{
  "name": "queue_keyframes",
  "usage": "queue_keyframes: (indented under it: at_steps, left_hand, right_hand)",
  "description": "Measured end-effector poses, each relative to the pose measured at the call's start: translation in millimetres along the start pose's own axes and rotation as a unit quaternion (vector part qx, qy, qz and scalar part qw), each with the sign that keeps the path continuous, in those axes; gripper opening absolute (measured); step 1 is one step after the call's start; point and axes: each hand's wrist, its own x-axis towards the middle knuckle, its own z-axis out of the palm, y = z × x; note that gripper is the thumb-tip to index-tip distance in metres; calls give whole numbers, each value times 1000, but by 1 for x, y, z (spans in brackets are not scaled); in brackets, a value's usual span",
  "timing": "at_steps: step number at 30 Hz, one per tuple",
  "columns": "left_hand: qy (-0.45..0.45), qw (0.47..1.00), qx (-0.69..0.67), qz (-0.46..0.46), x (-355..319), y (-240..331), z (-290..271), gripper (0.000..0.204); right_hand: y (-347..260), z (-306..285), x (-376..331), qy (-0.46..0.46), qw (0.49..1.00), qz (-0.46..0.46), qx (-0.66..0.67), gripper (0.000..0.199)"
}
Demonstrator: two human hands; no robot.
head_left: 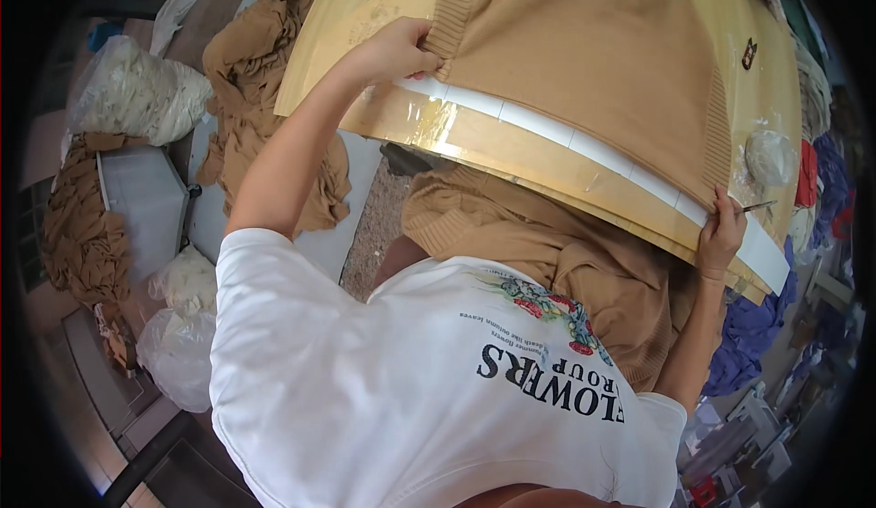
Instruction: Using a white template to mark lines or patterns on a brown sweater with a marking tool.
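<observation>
A tan knit garment (584, 43) lies spread over the pale wooden table, with ribbed bands down its left and right sides. My left hand (400, 50) is closed on the ribbed band at its near left corner. At the near right corner, the fingers of my right hand (722, 234) pinch the other ribbed band. A thin dark pointed tool (758, 206) sticks out beside the right fingers; whether that hand grips it I cannot tell. Just below the garment's near edge, a white strip (598, 150) with cross lines runs along the table.
More tan knitwear (511, 216) hangs over my lap under the table edge (511, 166). Heaped tan pieces (251, 79) lie at the left, near a stuffed clear bag (146, 93). Small dark snips (749, 54) and a clear plastic bundle (770, 158) rest on the table's right side.
</observation>
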Motion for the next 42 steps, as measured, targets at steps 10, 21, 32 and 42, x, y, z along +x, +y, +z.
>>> queue_keyframes:
  at_steps: [10, 21, 32, 42]
  left_hand:
    - [319, 879, 224, 276, -7, 78, 97, 25]
    - [68, 796, 166, 578, 69, 144, 356, 16]
    - [19, 767, 258, 586, 71, 160, 359, 38]
    - [66, 728, 324, 601, 67, 157, 362, 28]
  right_hand:
    - [18, -12, -1, -7, 994, -93, -52, 22]
    - [37, -25, -24, 38, 999, 15, 20, 37]
    - [23, -55, -41, 221, 836, 300, 404, 39]
    - [78, -73, 43, 242, 846, 269, 392, 21]
